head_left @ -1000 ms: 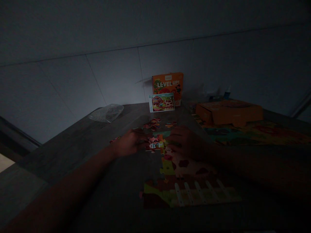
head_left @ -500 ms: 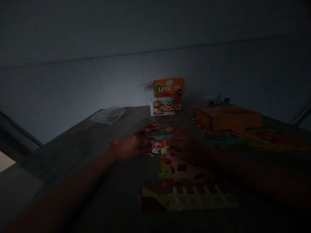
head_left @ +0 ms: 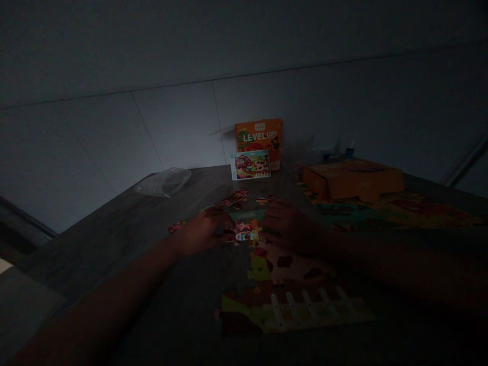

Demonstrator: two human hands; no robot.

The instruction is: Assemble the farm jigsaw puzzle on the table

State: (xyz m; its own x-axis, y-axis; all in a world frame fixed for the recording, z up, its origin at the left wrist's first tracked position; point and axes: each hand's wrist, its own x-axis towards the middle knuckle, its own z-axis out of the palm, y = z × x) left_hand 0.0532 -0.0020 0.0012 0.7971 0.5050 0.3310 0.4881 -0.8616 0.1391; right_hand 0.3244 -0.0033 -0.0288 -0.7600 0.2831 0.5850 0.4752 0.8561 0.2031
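A partly joined jigsaw puzzle lies on the table, showing a spotted cow and a white fence. At its upper left is a jigsaw piece with a pink and white figure. My left hand grips the left edge of this piece with thumb and fingers. From the other side, my right hand curls its fingers on the joined puzzle, close to the piece's right edge; its fingertips are dim. Loose jigsaw pieces lie beyond my hands, and another loose piece is left of my left hand.
A picture card leans on an orange box by the wall. A clear plastic bag lies at the back left. To the right, another orange box sits on a colourful printed sheet. The room is dark.
The view has shifted slightly, so the background sits a little further left. Both hands stay around the same piece, with only small finger movements.
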